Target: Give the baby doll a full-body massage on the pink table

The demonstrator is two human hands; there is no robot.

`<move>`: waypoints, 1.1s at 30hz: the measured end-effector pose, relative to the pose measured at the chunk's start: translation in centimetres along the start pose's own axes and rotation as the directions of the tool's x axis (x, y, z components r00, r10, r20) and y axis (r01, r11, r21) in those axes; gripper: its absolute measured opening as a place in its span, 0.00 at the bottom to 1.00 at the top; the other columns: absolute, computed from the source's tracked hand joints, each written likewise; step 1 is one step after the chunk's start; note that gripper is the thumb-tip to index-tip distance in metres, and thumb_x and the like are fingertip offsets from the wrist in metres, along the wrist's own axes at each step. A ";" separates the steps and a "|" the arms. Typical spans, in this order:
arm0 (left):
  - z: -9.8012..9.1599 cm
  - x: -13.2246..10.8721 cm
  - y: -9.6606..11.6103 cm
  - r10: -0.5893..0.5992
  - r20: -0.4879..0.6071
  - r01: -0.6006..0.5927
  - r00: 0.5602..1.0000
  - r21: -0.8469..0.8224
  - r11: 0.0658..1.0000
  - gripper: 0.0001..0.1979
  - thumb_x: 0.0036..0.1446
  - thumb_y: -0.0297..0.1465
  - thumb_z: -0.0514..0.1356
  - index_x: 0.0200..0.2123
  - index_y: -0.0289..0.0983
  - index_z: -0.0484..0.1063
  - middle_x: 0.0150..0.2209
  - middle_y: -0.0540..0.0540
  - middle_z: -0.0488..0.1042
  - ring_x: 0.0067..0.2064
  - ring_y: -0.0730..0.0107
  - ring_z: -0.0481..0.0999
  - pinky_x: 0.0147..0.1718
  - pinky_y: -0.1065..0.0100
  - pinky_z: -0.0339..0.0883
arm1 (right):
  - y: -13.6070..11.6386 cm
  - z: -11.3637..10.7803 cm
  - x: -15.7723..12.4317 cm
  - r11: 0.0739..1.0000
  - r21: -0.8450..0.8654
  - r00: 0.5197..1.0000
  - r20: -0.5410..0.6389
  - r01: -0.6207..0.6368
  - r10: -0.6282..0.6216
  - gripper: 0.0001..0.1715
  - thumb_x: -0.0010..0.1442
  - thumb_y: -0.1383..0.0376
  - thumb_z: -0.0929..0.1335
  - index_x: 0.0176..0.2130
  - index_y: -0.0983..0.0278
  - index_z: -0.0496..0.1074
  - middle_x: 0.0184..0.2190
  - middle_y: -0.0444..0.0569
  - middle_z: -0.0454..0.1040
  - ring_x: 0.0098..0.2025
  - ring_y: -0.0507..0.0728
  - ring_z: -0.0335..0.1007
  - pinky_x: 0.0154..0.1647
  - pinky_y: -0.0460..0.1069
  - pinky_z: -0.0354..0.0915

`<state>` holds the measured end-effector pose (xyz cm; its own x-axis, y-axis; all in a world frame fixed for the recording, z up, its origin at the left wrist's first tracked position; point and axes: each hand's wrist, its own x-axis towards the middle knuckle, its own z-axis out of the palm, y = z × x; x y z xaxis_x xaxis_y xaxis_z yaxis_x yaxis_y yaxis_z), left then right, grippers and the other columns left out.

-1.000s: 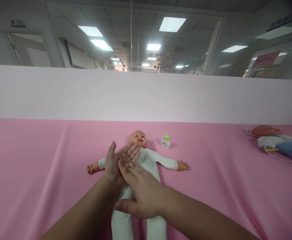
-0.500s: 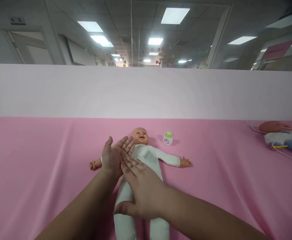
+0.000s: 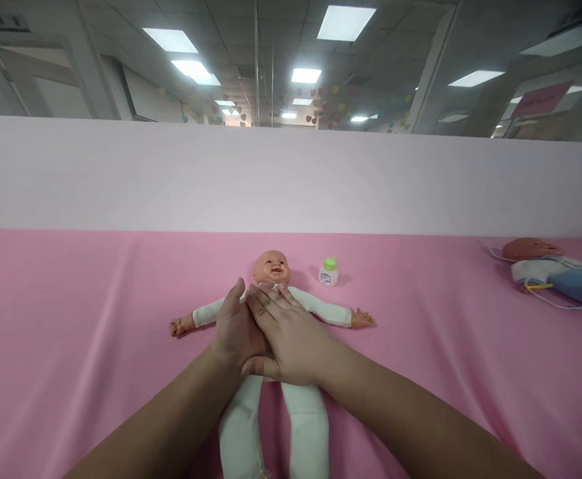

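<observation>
Pink cloth (image 3: pixel 71 319) covers the whole long table, and behind it runs a pale partition (image 3: pixel 291 176) with ceiling lights (image 3: pixel 343 20) glowing above. A baby doll (image 3: pixel 272 268) in a white suit lies on its back near the middle of the cloth, with its arms spread wide and its legs pointing toward the person.

Both of the person's hands lie on the doll's chest. The left hand (image 3: pixel 235 329) is flat, its fingers stretched toward the doll's chin. The right hand (image 3: pixel 291 336) lies flat beside it, overlapping its edge (the thumb tucks under at the doll's waist). Neither hand grips anything; the palms simply press on the white fabric.

A small bottle (image 3: pixel 328 273) with a green cap stands just beside the doll's head. Well apart, at the far right, a second doll (image 3: pixel 545 266) lies with blue cloth and a thin cable.
</observation>
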<state>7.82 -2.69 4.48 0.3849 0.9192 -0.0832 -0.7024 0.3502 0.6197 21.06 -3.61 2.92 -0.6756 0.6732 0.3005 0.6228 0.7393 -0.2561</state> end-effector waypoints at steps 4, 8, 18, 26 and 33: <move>-0.8 0.8 -0.4 0.050 0.046 -0.060 0.998 0.263 0.963 0.30 0.65 0.51 0.57 0.57 0.35 0.74 0.60 0.33 0.76 0.67 0.45 0.69 0.70 0.48 0.56 | 0.7 -0.6 -0.3 0.997 -0.020 0.997 0.003 -0.080 0.080 0.62 0.65 0.34 0.63 0.76 0.71 0.43 0.77 0.63 0.42 0.79 0.69 0.35 0.78 0.66 0.38; -2.5 0.7 0.2 0.253 0.084 -0.237 0.964 0.704 0.669 0.23 0.66 0.43 0.60 0.60 0.39 0.73 0.63 0.38 0.74 0.68 0.49 0.69 0.69 0.51 0.55 | 1.7 -1.4 -1.2 0.996 0.006 0.996 0.027 -0.088 0.088 0.60 0.64 0.35 0.65 0.76 0.70 0.47 0.77 0.63 0.43 0.78 0.70 0.38 0.77 0.66 0.42; -7.0 0.4 -0.3 0.312 0.134 -0.166 0.940 0.983 0.078 0.32 0.60 0.29 0.56 0.69 0.36 0.65 0.71 0.39 0.64 0.72 0.50 0.60 0.71 0.49 0.50 | 2.5 -0.5 -5.2 0.916 0.336 0.966 0.057 0.220 -0.253 0.31 0.72 0.48 0.60 0.64 0.59 0.71 0.62 0.53 0.75 0.70 0.62 0.64 0.75 0.62 0.49; -7.6 0.8 -1.0 0.358 0.067 -0.162 0.931 0.957 0.242 0.34 0.66 0.42 0.58 0.71 0.37 0.59 0.72 0.35 0.61 0.74 0.48 0.56 0.72 0.48 0.45 | 6.5 -0.1 -2.5 0.980 0.187 0.975 0.218 -0.072 0.030 0.49 0.67 0.36 0.63 0.75 0.53 0.50 0.77 0.53 0.44 0.79 0.68 0.36 0.76 0.70 0.33; -6.9 0.6 -0.9 0.289 0.128 -0.144 0.949 0.989 0.035 0.33 0.67 0.41 0.56 0.72 0.34 0.60 0.73 0.34 0.58 0.74 0.47 0.56 0.72 0.47 0.47 | 9.7 0.4 -3.1 0.916 0.065 0.905 0.196 -0.397 0.379 0.47 0.70 0.36 0.55 0.76 0.54 0.45 0.77 0.54 0.47 0.78 0.67 0.40 0.75 0.73 0.33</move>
<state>4.54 -1.22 -1.56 0.2389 0.9502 0.2000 0.5121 -0.2982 0.8055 28.98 1.50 -0.89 -0.4526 0.8917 -0.0048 0.8130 0.4104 -0.4131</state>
